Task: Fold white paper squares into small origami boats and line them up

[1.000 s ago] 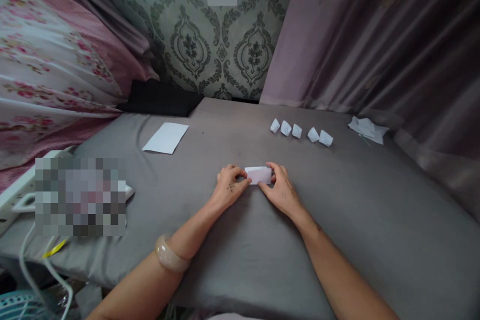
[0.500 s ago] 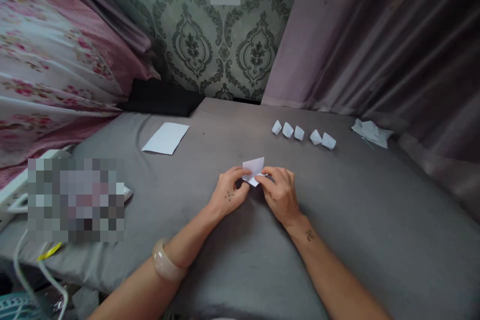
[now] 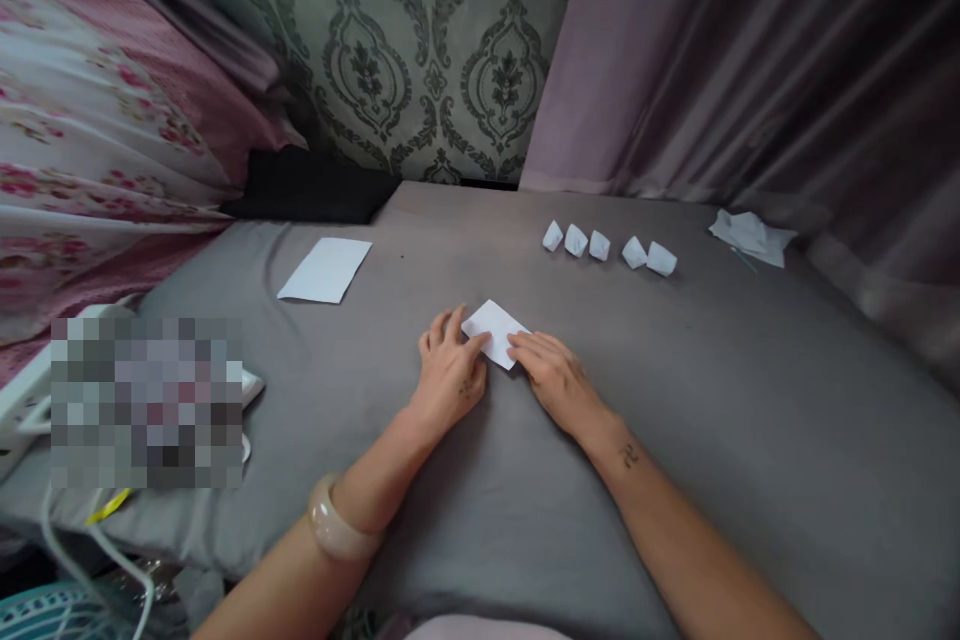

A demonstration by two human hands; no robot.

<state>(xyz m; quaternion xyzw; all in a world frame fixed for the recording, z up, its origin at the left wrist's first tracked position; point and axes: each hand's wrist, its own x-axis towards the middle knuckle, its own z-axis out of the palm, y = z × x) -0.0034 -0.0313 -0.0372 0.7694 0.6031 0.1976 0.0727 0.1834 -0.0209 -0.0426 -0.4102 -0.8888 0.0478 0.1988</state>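
Observation:
A small white piece of paper (image 3: 493, 318) lies flat at mid-table, turned so that its corners point toward and away from me. My left hand (image 3: 450, 370) holds its left side, the thumb pressing on top and the fingers curled at the edge. From the right, my right hand (image 3: 555, 375) presses its fingertips on the paper's right corner; its thumb is mostly hidden. Beyond my hands, several folded white paper pieces (image 3: 576, 241) stand in a row.
The grey cloth-covered table (image 3: 360, 370) carries a white sheet (image 3: 326, 270) at left and crumpled white paper (image 3: 750, 235) at far right. Black folded cloth (image 3: 315, 185) lies at the back. A white power strip (image 3: 34, 375) and a blurred-out object (image 3: 150, 400) are on the left.
The paper was a narrow folded strip, then stood partly opened between my fingers; now it is spread flat and turned cornerwise. My right hand has shifted onto its right corner.

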